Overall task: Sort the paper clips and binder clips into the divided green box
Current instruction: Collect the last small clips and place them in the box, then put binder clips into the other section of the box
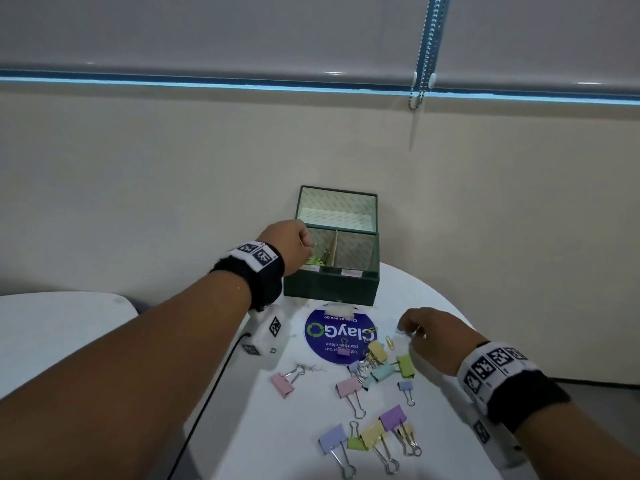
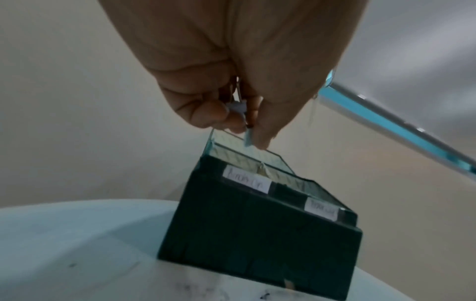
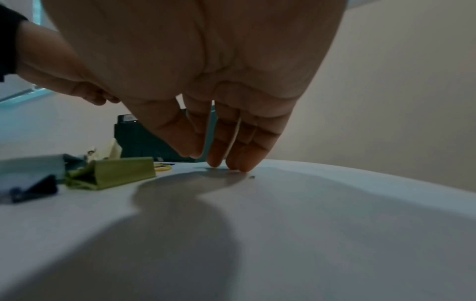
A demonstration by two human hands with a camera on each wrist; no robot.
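The dark green box point(image 1: 332, 287) stands open at the back of the white round table point(image 1: 450, 445), a divider splitting it in two. My left hand point(image 1: 306, 247) hovers over its left compartment, which holds green clips point(image 1: 313, 260). In the left wrist view that hand point(image 2: 242, 122) pinches a small pale blue binder clip point(image 2: 247, 139) above the box point(image 2: 244, 234). My right hand point(image 1: 407, 329) is down on the table beside a yellow paper clip point(image 1: 389, 342). Its straight fingertips point(image 3: 231, 165) touch the surface and hold nothing visible. Several pastel binder clips point(image 1: 348, 386) lie scattered in front.
A round blue sticker point(image 1: 332, 336) lies before the box, with a gold paper clip point(image 1: 370, 330) at its edge. A white marker block point(image 1: 268, 334) with a black cable sits at the table's left edge. A second white table point(image 1: 52, 327) is at the left. A wall stands behind.
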